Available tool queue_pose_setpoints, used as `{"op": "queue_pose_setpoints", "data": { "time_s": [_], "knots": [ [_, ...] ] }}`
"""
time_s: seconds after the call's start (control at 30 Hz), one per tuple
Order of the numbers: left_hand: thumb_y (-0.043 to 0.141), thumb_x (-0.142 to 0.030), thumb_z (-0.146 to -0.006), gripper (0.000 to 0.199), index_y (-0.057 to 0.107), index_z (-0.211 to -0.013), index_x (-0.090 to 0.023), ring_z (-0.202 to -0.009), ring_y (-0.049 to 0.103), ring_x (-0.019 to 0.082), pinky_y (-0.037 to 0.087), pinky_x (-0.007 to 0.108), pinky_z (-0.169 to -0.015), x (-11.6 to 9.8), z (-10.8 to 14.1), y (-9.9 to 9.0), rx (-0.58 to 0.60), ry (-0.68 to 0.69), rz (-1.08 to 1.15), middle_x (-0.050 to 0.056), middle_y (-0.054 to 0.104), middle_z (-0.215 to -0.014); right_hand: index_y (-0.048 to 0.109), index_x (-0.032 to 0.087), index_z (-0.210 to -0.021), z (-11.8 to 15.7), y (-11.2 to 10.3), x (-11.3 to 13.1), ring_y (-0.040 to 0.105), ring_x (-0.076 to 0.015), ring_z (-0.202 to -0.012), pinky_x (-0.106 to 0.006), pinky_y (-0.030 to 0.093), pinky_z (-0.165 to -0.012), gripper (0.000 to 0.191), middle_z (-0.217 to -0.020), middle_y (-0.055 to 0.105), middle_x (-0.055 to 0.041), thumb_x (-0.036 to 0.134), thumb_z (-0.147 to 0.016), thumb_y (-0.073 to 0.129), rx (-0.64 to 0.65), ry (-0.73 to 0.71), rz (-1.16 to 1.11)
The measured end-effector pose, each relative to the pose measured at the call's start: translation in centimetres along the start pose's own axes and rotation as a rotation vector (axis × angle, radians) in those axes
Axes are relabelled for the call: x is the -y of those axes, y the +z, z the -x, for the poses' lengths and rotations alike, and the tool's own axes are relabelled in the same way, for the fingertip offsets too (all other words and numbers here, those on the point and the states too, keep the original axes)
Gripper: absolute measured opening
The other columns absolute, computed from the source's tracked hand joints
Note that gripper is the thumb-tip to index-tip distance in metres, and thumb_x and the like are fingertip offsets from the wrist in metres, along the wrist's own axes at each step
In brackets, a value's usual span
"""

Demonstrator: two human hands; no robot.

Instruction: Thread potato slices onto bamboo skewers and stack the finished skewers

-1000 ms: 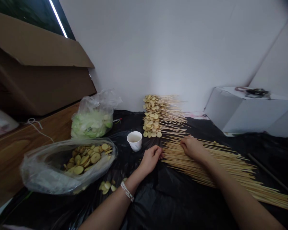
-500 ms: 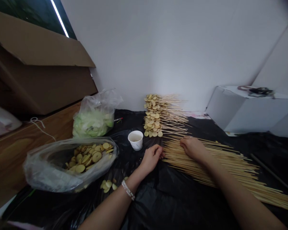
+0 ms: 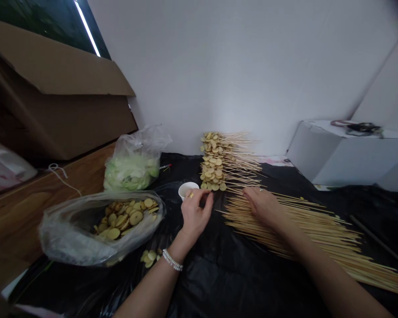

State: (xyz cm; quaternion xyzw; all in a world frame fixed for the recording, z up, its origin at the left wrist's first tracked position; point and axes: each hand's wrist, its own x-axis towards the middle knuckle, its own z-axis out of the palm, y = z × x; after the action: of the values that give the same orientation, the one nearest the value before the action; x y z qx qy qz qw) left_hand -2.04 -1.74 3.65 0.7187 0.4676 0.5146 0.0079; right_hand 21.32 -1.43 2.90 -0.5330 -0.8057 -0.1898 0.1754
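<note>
Skewers (image 3: 298,229) lie under right hand (image 3: 263,205), 1 cup (image 3: 185,187) beyond left hand (image 3: 196,212).

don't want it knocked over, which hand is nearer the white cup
Left. The left hand is in front of the white cup, partly hiding it; the right hand is farther off to the right, over the skewers.

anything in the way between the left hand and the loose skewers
Nothing visible stands between the left hand and the loose skewers; just black plastic sheet shows in that gap. The white cup is beyond the hand, off that path.
</note>
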Motion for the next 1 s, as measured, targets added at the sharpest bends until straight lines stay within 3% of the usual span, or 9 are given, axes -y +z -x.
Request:
{"op": "queue_pose_setpoints", "data": {
  "time_s": [0.1,0.17,0.27,0.33,0.43,0.63,0.77,1.0],
  "knots": [
    [0.06,-0.031,-0.079,0.025,0.061,-0.102,-0.021,-0.109,0.05,0.026,0.037,0.043,-0.094,0.6,-0.7,-0.2,-0.121,-0.033,-0.169,0.009,0.06,-0.11,0.059,0.018,-0.09,0.0,-0.2,0.5,0.053,-0.0138,-0.068,-0.026,0.029,-0.061,0.021,-0.08,0.063,-0.0035,0.02,-0.093,0.038,-0.084,-0.002,-0.007],
    [0.065,-0.034,-0.074,0.044,0.056,-0.116,-0.023,-0.123,0.039,0.032,0.035,0.05,-0.097,1.2,-0.9,0.0,-0.12,-0.141,-0.246,0.012,0.047,-0.132,0.06,0.018,-0.091,0.1,-0.3,0.7,0.054,-0.013,-0.068,-0.025,0.028,-0.058,0.024,-0.08,0.063,-0.0036,0.022,-0.094,0.036,-0.131,0.003,-0.013],
    [0.071,-0.033,-0.067,0.068,0.045,-0.129,-0.025,-0.131,0.03,0.036,0.036,0.054,-0.097,2.6,-0.9,0.5,-0.06,-0.311,-0.22,0.014,0.032,-0.143,0.061,0.018,-0.093,0.2,-0.4,1.0,0.055,-0.0125,-0.069,-0.025,0.027,-0.056,0.026,-0.083,0.065,-0.004,0.025,-0.096,0.036,-0.165,0.012,-0.012],
    [0.071,-0.027,-0.065,0.074,0.04,-0.133,-0.023,-0.13,0.033,0.034,0.036,0.051,-0.1,3.3,-0.9,0.8,-0.045,-0.326,-0.141,0.016,0.032,-0.141,0.062,0.018,-0.094,0.2,-0.5,1.2,0.056,-0.0123,-0.069,-0.025,0.028,-0.056,0.027,-0.085,0.066,-0.0042,0.025,-0.096,0.035,-0.159,0.019,-0.017],
    [0.069,-0.02,-0.068,0.077,0.035,-0.137,-0.02,-0.129,0.036,0.028,0.034,0.045,-0.106,3.3,-1.0,0.9,-0.054,-0.203,-0.047,0.015,0.04,-0.135,0.062,0.019,-0.096,0.2,-0.7,1.4,0.058,-0.0129,-0.071,-0.024,0.03,-0.057,0.027,-0.088,0.067,-0.0045,0.026,-0.096,0.036,-0.139,0.046,-0.049],
    [0.063,-0.016,-0.075,0.079,0.024,-0.144,-0.023,-0.128,0.038,0.026,0.037,0.042,-0.104,0.9,-0.2,1.1,0.006,0.091,0.059,0.014,0.039,-0.138,0.062,0.021,-0.098,0.0,-1.2,1.6,0.062,-0.0154,-0.081,-0.024,0.036,-0.066,0.028,-0.096,0.069,-0.0043,0.029,-0.095,0.036,-0.088,0.207,-0.195],
    [0.063,-0.016,-0.076,0.081,0.021,-0.145,-0.023,-0.127,0.041,0.026,0.039,0.043,-0.103,0.2,0.6,1.4,0.048,0.164,0.075,0.015,0.038,-0.138,0.064,0.021,-0.094,-0.3,-1.6,1.2,0.063,-0.0165,-0.081,-0.024,0.039,-0.069,0.028,-0.088,0.07,-0.0039,0.029,-0.094,0.037,0.021,0.278,-0.375],
    [0.062,-0.013,-0.077,0.082,0.018,-0.146,-0.024,-0.128,0.04,0.026,0.04,0.045,-0.103,-0.1,1.3,1.5,0.116,0.361,0.127,0.016,0.04,-0.137,0.067,0.018,-0.087,-0.8,-3.7,2.0,0.058,-0.0149,-0.066,-0.024,0.039,-0.061,0.034,-0.074,0.068,-0.0022,0.047,-0.086,0.049,0.122,0.273,-0.745]
  ]
}}
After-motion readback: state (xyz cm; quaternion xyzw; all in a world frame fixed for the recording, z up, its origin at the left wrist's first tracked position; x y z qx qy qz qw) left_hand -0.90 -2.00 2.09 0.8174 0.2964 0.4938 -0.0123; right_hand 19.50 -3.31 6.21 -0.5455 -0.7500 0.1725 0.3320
